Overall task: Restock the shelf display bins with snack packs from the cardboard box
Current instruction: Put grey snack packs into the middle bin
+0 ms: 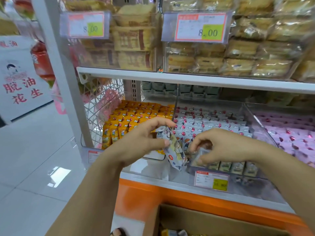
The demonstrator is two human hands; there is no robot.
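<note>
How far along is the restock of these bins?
The yellow packs and the back rows of the white bin look full. The left hand grips a white pack and the right hand pinches a second pack over the front row. That row is unfinished, and the cardboard box holds a few packs.

Your left hand (144,138) grips a white snack pack (175,150), tilted with its lower end at the front of the clear middle bin (179,178). Your right hand (219,147) pinches a second pack (201,155) just beside it, above the bin's front row. Yellow packs (129,120) fill the bin to the left and pink packs (293,133) the bin to the right, and the open cardboard box (204,218) sits below the orange shelf base (153,193).
</note>
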